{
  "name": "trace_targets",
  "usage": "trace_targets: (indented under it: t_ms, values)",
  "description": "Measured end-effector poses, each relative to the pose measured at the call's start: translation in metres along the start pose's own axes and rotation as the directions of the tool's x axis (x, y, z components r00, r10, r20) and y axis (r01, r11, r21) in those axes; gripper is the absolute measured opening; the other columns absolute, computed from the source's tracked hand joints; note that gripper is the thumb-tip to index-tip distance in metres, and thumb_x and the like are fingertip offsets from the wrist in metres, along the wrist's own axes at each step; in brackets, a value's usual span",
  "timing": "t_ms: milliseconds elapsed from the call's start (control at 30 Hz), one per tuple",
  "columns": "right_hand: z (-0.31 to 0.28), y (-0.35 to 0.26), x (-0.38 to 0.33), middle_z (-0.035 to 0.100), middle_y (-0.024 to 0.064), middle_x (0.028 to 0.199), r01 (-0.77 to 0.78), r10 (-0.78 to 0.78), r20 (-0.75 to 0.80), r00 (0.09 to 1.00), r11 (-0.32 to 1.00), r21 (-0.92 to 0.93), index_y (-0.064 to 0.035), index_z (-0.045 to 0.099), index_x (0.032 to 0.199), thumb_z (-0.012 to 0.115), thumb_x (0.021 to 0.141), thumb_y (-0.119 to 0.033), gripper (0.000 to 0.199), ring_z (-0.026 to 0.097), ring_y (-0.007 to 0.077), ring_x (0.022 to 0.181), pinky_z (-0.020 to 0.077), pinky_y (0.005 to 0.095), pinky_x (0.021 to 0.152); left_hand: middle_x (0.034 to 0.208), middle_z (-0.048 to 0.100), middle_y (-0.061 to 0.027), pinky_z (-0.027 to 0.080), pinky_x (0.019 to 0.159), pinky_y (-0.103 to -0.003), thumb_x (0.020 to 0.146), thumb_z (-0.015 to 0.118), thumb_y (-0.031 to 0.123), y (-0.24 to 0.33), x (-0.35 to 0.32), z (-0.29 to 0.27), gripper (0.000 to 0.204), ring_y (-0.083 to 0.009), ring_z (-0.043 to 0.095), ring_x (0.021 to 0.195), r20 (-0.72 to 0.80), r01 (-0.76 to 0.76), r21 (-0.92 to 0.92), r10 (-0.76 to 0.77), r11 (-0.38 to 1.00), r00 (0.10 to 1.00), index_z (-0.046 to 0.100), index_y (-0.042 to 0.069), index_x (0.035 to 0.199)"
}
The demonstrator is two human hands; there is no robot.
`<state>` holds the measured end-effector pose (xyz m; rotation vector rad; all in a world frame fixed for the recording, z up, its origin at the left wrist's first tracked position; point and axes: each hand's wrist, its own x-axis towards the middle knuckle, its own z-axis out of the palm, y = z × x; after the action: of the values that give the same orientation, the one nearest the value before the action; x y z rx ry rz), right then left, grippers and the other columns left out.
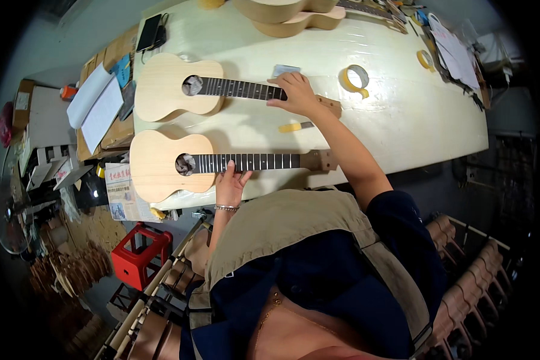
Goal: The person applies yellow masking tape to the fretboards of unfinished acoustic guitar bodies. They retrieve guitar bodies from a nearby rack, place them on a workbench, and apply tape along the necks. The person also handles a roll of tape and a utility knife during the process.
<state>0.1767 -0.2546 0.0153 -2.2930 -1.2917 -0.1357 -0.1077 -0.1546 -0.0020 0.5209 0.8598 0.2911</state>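
Two unfinished ukuleles of pale bare wood lie side by side on the table, with dark fretboards and crumpled paper in their sound holes. On the near ukulele [162,183], my left hand [228,187] lays one fingertip on the fretboard. Its other fingers are spread along the near edge of the neck. Reaching across, my right hand [296,94] clasps the neck of the far ukulele [162,90] close to its headstock, fingers on the far side and thumb on the near side. Between the two necks is a yellow-handled tool [291,127], its tip partly out of sight.
The pale table [414,126] holds a roll of yellow tape [357,80], a phone [149,33] and more instrument bodies [300,24] at the back. Papers [100,108] lie on cardboard at the left. A red stool [141,255] stands on the floor, with wooden parts on racks behind me.
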Motion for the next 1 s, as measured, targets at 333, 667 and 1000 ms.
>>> trace_targets:
  t_ms: [333, 667, 1000]
  values:
    - [-0.063, 0.124, -0.059, 0.058, 0.0227, 0.108, -0.639, 0.685, 0.086, 0.723, 0.712, -0.292, 0.0020, 0.061, 0.096, 0.055, 0.086, -0.026, 0.030, 0.056, 0.0355, 0.102, 0.0212, 0.0484, 0.107, 0.081, 0.066, -0.0138, 0.054, 0.067, -0.029, 0.096, 0.043, 0.035, 0.033, -0.018, 0.032, 0.039, -0.0198, 0.066, 0.076, 0.142, 0.149, 0.737, -0.367, 0.659, 0.919, 0.056, -0.002, 0.093]
    - [-0.077, -0.077, -0.099, 0.052, 0.0138, 0.123, 0.063, 0.729, 0.216, 0.649, -0.334, 0.941, -0.0048, 0.043, 0.121, 0.054, 0.085, 0.005, 0.039, 0.043, 0.0232, 0.124, 0.0378, 0.0341, 0.101, 0.122, 0.052, -0.0132, 0.050, 0.078, -0.024, 0.080, 0.068, 0.008, -0.015, -0.005, 0.132, 0.050, -0.0144, 0.057, 0.102, 0.486, -0.342, 0.458, 0.091, 0.820, 0.869, 0.047, -0.004, 0.123]
    - [-0.063, -0.072, -0.155, 0.055, 0.0100, 0.123, 0.363, 0.534, 0.467, 0.705, -0.837, 0.409, -0.0037, 0.050, 0.120, 0.050, 0.084, 0.006, 0.038, 0.042, 0.0240, 0.125, 0.0226, 0.0473, 0.110, 0.075, 0.064, -0.0060, 0.052, 0.058, -0.025, 0.085, 0.064, 0.013, 0.001, -0.015, 0.087, 0.016, -0.0118, 0.061, 0.061, 0.273, -0.201, 0.587, 0.042, 0.784, 0.961, 0.063, -0.002, 0.091]
